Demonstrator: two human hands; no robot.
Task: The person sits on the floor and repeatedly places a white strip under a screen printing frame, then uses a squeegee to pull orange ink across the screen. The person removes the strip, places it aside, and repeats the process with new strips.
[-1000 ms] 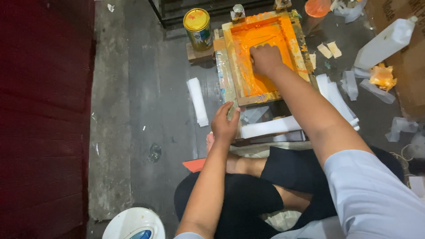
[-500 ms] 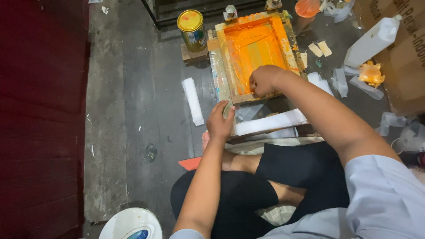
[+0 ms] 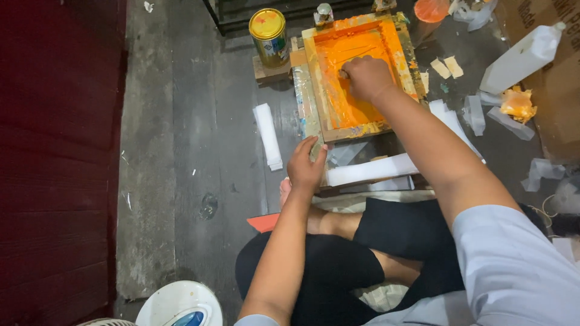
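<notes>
Ink already coats most of the screen (image 3: pixel 356 78) on the floor; right hand (image 3: pixel 367 77) clenched on a hidden tool mid-screen, left hand (image 3: pixel 306 166) grips the frame's near-left corner. Stroke unfinished, I judge.

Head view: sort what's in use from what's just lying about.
In use:
- right hand, pressing inside the orange-inked screen frame
- left hand, holding the frame's near corner

Lying about:
- yellow tin
- white plastic bottle
- white strip stack
- orange-stained rag
</notes>
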